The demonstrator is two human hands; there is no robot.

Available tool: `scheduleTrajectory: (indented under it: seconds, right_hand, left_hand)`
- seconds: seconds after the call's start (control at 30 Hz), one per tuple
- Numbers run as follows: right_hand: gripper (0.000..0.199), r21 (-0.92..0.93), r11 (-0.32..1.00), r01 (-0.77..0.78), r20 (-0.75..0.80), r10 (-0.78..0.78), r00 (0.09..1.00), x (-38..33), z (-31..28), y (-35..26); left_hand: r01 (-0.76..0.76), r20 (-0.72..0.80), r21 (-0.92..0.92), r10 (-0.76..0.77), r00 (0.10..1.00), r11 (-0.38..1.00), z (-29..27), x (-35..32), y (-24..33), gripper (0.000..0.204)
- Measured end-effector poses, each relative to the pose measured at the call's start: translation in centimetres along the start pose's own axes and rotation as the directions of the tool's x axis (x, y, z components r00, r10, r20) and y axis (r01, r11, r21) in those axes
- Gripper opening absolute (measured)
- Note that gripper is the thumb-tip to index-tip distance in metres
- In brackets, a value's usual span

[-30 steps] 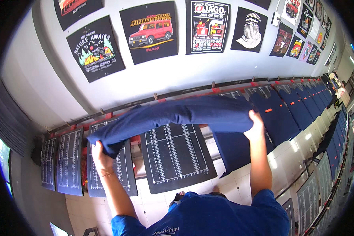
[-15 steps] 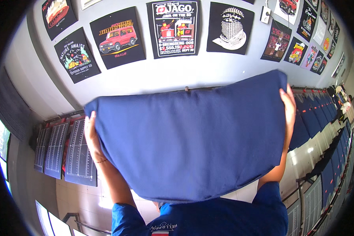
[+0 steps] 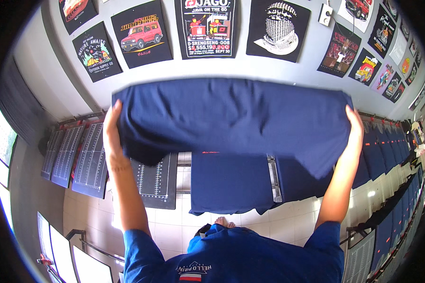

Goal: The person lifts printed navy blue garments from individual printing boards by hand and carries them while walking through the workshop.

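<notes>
A broad navy cloth [image 3: 236,113] is stretched between my two raised hands, creased across its middle and sagging in dark folds toward the lower left and lower right. At its left edge my left hand [image 3: 113,128] grips it, thumb showing along the side. The opposite edge is pinched by my right hand [image 3: 355,129], held at about the same height. Behind the cloth the fingers of both hands are mostly hidden. Below it, a flat board draped in navy fabric [image 3: 231,181] carries a small red mark, partly covered by the raised cloth.
Dark boards with white grid lines [image 3: 90,162] stand in a row at the left; another gridded board [image 3: 160,181] is beside the draped one. More navy-covered boards [image 3: 387,146] run along the right. Printed black sheets [image 3: 144,35] hang on the wall. Pale tiles [image 3: 264,226] form the floor.
The cloth has swung up and away from my body, its lower edge lifting to uncover the boards and floor beneath. My arms are stretched farther forward, and both hands keep their hold.
</notes>
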State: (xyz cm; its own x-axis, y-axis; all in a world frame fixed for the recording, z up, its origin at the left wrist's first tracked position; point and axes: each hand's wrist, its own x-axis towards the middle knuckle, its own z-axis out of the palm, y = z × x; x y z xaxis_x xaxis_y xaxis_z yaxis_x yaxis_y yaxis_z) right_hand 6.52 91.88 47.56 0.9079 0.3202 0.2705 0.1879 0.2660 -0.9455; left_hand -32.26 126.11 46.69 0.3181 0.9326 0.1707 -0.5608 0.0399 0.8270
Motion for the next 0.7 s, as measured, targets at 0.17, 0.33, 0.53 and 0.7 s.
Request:
scheduleTrajectory:
  seconds: [0.17,0.33,0.53,0.7]
  right_hand:
    - [0.042,-0.346,0.930,-0.128,0.098,0.172,0.980,-8.2,-4.8,7.7]
    - [0.046,-0.238,0.803,-0.546,0.051,0.572,0.819,-18.5,-11.0,25.2]
    - [0.047,-0.026,0.672,-0.741,0.083,0.740,0.668,-24.4,-12.4,28.6]
    - [0.042,-0.155,0.629,-0.762,0.136,0.778,0.614,-26.2,-16.6,32.2]
  left_hand:
    - [0.130,-0.045,0.569,-0.128,0.991,0.812,-10.0,-8.7,-7.8,0.040]
    - [0.642,-0.178,0.316,-0.622,0.763,0.698,-21.4,-17.0,-22.0,0.032]
    - [0.709,-0.164,0.207,-0.690,0.705,0.674,-25.3,-22.1,-26.0,0.029]
    - [0.415,-0.069,0.824,-0.659,0.749,0.385,-29.3,-23.4,-26.8,0.042]
